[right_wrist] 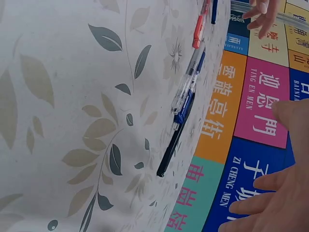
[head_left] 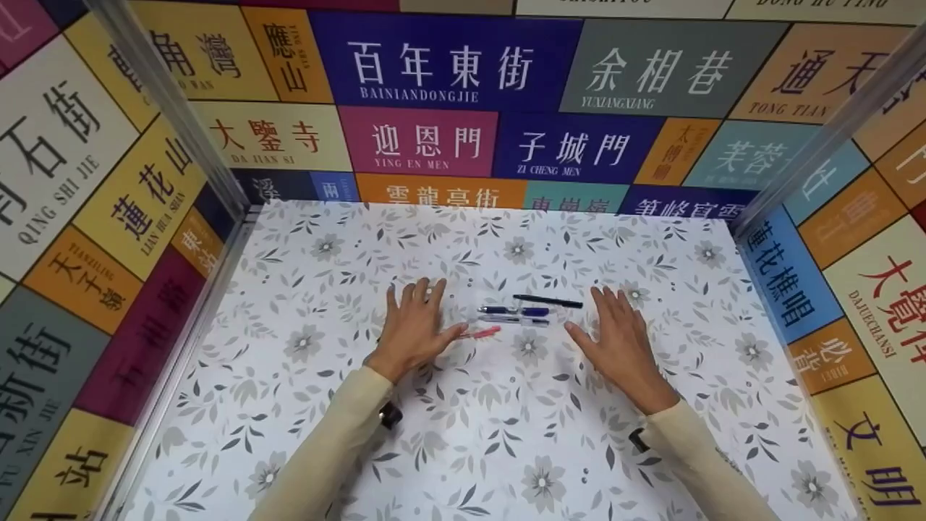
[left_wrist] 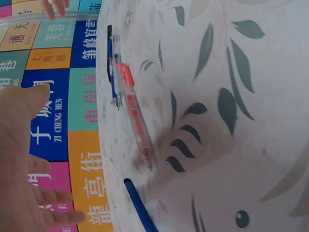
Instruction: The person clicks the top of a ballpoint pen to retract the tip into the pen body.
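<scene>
Your left hand [head_left: 414, 325] lies flat, fingers straight, nearest the red pen [head_left: 480, 333], which lies sideways at its 3 o'clock.

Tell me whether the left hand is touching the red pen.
Cannot tell. In the head view the left hand's thumb tip meets the red pen's end, but no view shows contact or a gap plainly.

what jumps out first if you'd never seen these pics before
First the walls: bright colored panels with big Chinese street names box in the table on three sides. Next the floral table cover, with the left hand and right hand lying flat and open on it. Between the hands lies a small cluster of pens: a red pen by the left thumb, a blue pen and a black pen farther back.
</scene>
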`<act>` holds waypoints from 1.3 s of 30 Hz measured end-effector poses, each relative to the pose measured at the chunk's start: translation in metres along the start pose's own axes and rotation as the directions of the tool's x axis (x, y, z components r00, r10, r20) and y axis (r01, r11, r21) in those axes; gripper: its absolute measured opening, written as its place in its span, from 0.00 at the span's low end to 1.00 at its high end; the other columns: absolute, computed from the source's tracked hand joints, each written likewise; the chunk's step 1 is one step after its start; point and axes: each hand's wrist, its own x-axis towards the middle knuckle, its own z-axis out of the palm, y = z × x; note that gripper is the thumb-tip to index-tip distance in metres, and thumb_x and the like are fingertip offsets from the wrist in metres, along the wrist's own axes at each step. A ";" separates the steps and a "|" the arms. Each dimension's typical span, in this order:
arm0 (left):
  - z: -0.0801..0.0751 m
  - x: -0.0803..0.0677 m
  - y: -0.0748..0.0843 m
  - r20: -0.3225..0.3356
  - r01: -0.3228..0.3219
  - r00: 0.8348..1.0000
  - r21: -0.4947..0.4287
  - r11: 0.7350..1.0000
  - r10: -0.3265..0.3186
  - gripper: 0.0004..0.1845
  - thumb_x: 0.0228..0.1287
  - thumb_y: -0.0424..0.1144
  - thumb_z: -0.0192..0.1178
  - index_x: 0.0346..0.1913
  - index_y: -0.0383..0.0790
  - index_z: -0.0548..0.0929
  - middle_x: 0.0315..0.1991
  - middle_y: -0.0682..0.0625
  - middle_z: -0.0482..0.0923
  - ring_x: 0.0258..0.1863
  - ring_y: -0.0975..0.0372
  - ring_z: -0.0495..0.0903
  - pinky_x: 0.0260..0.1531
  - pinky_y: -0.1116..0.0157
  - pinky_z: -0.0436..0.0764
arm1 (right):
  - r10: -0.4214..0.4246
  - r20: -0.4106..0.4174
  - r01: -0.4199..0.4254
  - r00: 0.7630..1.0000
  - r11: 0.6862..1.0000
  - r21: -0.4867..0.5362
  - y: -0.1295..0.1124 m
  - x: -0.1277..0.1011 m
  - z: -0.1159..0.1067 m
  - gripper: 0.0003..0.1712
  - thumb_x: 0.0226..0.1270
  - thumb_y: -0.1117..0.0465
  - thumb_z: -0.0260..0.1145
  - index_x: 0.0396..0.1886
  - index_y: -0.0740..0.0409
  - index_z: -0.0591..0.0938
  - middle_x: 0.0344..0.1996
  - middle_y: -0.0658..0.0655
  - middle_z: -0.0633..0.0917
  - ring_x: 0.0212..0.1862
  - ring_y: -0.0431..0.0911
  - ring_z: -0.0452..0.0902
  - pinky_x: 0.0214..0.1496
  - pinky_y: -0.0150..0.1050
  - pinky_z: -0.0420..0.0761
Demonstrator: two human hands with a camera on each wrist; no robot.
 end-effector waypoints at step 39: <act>0.034 -0.018 -0.073 -0.162 -0.221 0.974 -0.519 0.826 0.159 0.26 0.77 0.46 0.71 0.67 0.30 0.84 0.65 0.40 0.81 0.66 0.48 0.78 0.71 0.47 0.74 | -0.003 -0.337 0.134 0.941 0.921 0.366 0.021 -0.011 0.011 0.19 0.78 0.65 0.73 0.65 0.65 0.85 0.60 0.64 0.88 0.65 0.57 0.82 0.66 0.37 0.76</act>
